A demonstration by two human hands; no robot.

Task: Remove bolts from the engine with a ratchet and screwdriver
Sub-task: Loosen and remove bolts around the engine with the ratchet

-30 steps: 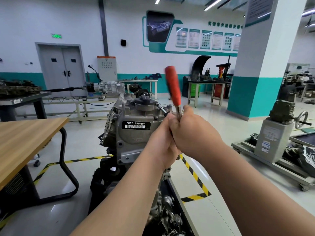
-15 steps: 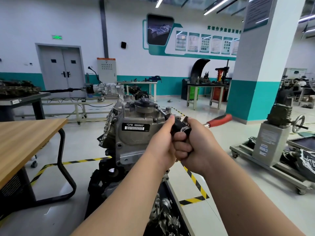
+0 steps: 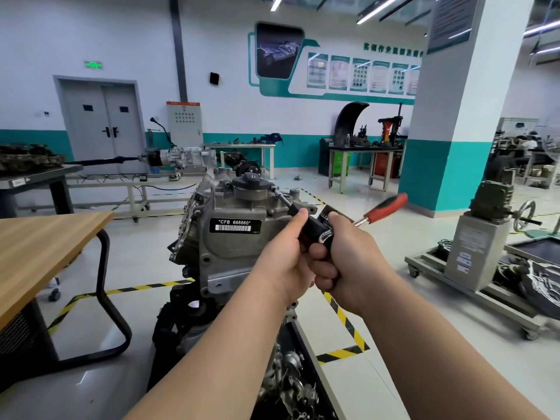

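We see the left hand [image 3: 285, 259] curled tightly around the black handle of the screwdriver [image 3: 306, 221], whose shaft runs up and left to the top of the engine [image 3: 230, 247], just beside its black cap [image 3: 253, 180]. The right hand [image 3: 351, 262] wraps its fingers round the chrome head end of the ratchet [image 3: 386, 207]; its red grip sticks out to the right, blurred. The two hands touch, right of the engine's barcode label [image 3: 235, 225].

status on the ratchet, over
Left hand grips the driver, right hand grips the ratchet. Shaft tip on the engine. Nothing blocking.
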